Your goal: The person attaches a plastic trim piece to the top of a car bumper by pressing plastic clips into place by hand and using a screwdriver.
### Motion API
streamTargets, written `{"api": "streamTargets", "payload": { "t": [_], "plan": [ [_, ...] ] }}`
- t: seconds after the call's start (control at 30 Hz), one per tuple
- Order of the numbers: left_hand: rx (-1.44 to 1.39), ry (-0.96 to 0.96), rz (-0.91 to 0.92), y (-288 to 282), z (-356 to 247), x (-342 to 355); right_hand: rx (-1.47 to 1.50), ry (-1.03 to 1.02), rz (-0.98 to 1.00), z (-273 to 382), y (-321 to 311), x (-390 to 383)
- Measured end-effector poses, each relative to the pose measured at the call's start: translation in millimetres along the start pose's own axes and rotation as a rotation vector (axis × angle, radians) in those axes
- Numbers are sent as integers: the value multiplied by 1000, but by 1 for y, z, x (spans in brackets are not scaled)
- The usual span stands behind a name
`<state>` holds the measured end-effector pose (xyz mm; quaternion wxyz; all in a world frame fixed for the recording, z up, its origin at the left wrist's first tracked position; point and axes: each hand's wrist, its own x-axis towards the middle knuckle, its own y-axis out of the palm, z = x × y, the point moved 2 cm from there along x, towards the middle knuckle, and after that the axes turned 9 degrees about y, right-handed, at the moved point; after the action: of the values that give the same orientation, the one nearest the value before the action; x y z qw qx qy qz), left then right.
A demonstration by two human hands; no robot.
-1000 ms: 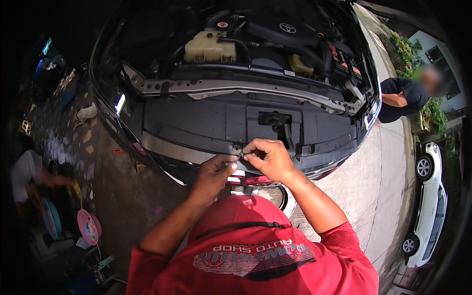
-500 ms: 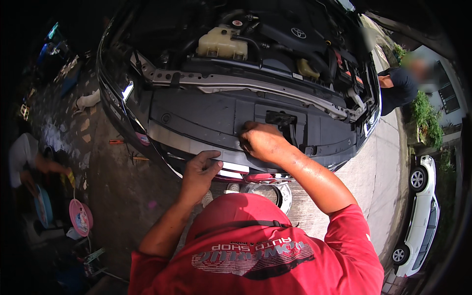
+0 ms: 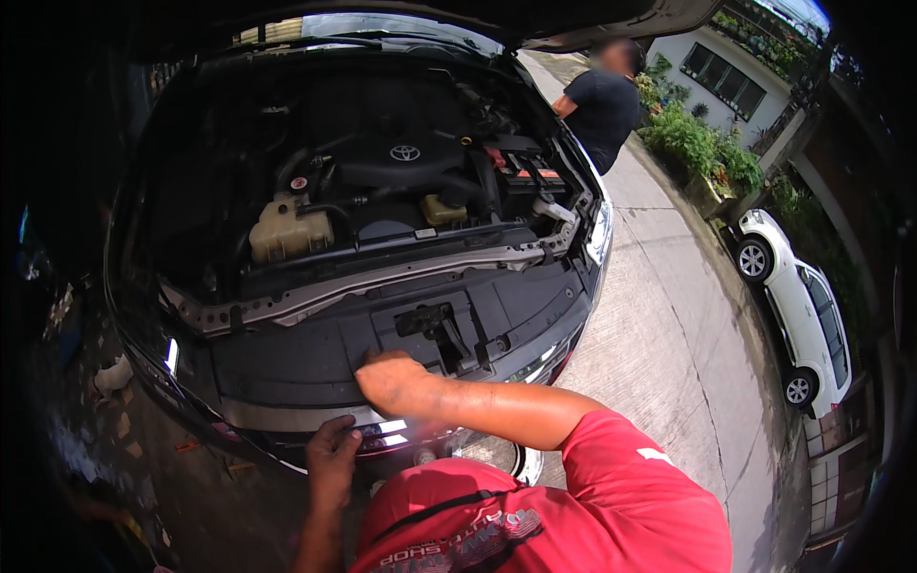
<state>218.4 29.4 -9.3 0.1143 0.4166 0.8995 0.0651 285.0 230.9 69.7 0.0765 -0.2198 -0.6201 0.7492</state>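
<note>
A black plastic cover panel [image 3: 287, 365] lies across the car's front, behind the grille trim [image 3: 272, 417]. My right hand [image 3: 396, 384] is on the panel, left of its rectangular opening [image 3: 430, 329]. Its fingers are bent and pinched together against the surface, and whatever lies between them is hidden. At the front edge, my left hand [image 3: 331, 456] is closed over the grille trim, thumb and forefinger close together. Bright chrome bars [image 3: 384, 436] of the grille show between my two hands.
Beyond the panel lies the engine bay, with a pale fluid tank [image 3: 289, 234] and a battery [image 3: 530, 174], under a raised hood [image 3: 621, 21]. A person in a dark shirt [image 3: 604, 110] stands at the car's right side. A white car [image 3: 798, 315] is parked across the concrete driveway [image 3: 659, 344].
The view has swung so that the car shows lower and further left, with more engine bay visible. Both hands keep their places on the car. The person working at the left has mostly left the view.
</note>
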Motion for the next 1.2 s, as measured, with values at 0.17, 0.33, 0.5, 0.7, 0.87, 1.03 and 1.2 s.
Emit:
{"api": "streamTargets", "payload": {
  "t": [0.17, 0.33, 0.5, 0.7, 0.87, 1.03, 1.2],
  "plan": [
    [74, 43, 24, 4, 1, -2, 2, -74, -71, -8, 6, -8],
    [154, 73, 68, 11, 0, 1, 158, -74, -137, -27, 21, -7],
    [154, 103, 89, 16, 2, 3, 196, -65, -129, -34, 25, 4],
    [151, 60, 88, 6, 6, 2, 75, -18, -75, -21, 19, 4],
    [185, 115, 65, -2, 9, -1, 122, -51, -41, -27, 8, -6],
    [178, 86, 30, -6, -7, -3, 128, -110, -171, -34, 16, -42],
    [96, -19, 57, -8, -15, 9, -10, -163, -209, -29, 21, -36]
  ]
}}
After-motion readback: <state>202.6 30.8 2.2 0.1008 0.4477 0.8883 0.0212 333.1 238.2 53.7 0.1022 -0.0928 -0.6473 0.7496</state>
